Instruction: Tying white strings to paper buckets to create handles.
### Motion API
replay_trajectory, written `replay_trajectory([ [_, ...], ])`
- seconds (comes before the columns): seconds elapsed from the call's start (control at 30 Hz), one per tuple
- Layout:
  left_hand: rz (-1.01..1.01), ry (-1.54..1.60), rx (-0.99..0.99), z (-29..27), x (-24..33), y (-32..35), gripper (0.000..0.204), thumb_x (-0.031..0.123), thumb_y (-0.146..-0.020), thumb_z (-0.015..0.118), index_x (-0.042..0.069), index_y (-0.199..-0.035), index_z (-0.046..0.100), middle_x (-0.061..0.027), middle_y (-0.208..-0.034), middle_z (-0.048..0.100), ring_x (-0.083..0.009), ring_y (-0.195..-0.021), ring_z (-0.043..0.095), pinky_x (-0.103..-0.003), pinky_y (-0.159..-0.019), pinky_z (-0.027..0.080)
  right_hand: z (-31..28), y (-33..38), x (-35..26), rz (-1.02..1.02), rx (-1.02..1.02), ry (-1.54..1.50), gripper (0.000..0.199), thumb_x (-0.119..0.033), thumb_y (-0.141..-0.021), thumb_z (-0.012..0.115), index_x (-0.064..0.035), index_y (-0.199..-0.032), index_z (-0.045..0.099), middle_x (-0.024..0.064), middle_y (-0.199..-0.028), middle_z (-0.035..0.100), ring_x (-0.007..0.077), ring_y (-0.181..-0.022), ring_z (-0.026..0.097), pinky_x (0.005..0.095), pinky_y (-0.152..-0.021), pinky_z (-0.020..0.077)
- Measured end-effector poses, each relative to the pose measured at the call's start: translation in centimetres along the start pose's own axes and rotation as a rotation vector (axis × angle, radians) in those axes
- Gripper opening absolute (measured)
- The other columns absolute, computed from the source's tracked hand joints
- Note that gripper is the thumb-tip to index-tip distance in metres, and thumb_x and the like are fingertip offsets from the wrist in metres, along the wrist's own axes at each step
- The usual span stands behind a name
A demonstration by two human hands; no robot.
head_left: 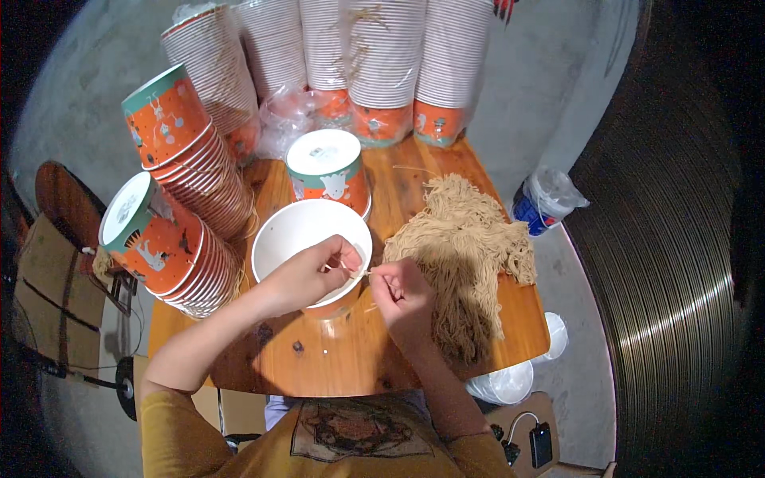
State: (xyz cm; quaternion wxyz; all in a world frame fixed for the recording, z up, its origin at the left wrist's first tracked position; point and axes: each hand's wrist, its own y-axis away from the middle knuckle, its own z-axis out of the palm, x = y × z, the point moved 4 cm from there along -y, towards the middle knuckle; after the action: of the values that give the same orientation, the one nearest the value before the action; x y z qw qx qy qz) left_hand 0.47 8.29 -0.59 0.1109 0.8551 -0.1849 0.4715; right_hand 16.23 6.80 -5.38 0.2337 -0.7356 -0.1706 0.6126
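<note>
String [364, 273], thin and pale, is stretched in a short span between the two hands, just at the right-hand, nearer part of the rim of a paper bucket [275, 239]. Fingers of the left hand [331, 267] reach over the bucket's mouth, thumb and forefinger pinched together on the string; those of the right hand [402, 293] are curled in, gripping it just outside the rim. The bucket stands upright on the bench [279, 358], its white inside facing up and a strip of its orange outside showing below the rim. Just behind it, more buckets are nested base up, with a green band and a pale animal figure on the topmost one [331, 179]. Right of the bucket, a loose heap of beige strands [462, 223] spreads toward the bench's right edge, partly in shadow. To the left are two stacks of orange buckets, one nearer [155, 239] and one farther back [167, 119], both base up, with strands hanging beside their rims. Along the back stand tall rows of nested buckets [386, 64] in clear plastic, and a crumpled clear bag [285, 127] lies before them. Beyond the right edge, a blue pail [532, 209] topped with clear plastic sits by the grey wall [530, 72], near a ribbed shutter [677, 279].
</note>
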Motion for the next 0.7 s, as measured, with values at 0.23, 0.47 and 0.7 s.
replay_trajectory([
  [0.23,-0.086,0.169,-0.011,0.6,0.5,0.2,0.023,0.013,-0.086,0.060,0.003,-0.104,0.050,0.0000,-0.087,0.053,-0.0084,-0.080,0.049,-0.023,-0.073,0.043,0.1,0.2,0.3,0.069,-0.010,-0.081,0.008,0.001,-0.081,0.061,-0.0057,-0.080,0.057,-0.0011,-0.065,0.049,0.0063,-0.055,0.045,0.0228,-0.050,0.0362],
  [0.47,-0.007,-0.125,0.091,1.5,2.0,1.0,0.028,0.016,-0.084,0.064,0.002,-0.101,0.048,-0.0057,-0.079,0.055,-0.0138,-0.071,0.053,-0.028,-0.065,0.045,0.5,0.3,1.0,0.009,-0.001,-0.082,0.010,0.001,-0.080,0.062,-0.0059,-0.082,0.056,0.0024,-0.068,0.051,0.0103,-0.059,0.048,0.0245,-0.052,0.0388],
  [0.7,-0.047,-0.172,0.156,0.8,1.1,1.1,0.019,0.017,-0.085,0.059,0.000,-0.089,0.050,-0.0128,-0.072,0.059,-0.0214,-0.067,0.059,-0.035,-0.062,0.047,0.3,0.4,0.3,0.038,-0.036,-0.071,0.010,0.001,-0.080,0.062,-0.0057,-0.084,0.055,0.0041,-0.071,0.051,0.0121,-0.060,0.048,0.0260,-0.054,0.0399],
])
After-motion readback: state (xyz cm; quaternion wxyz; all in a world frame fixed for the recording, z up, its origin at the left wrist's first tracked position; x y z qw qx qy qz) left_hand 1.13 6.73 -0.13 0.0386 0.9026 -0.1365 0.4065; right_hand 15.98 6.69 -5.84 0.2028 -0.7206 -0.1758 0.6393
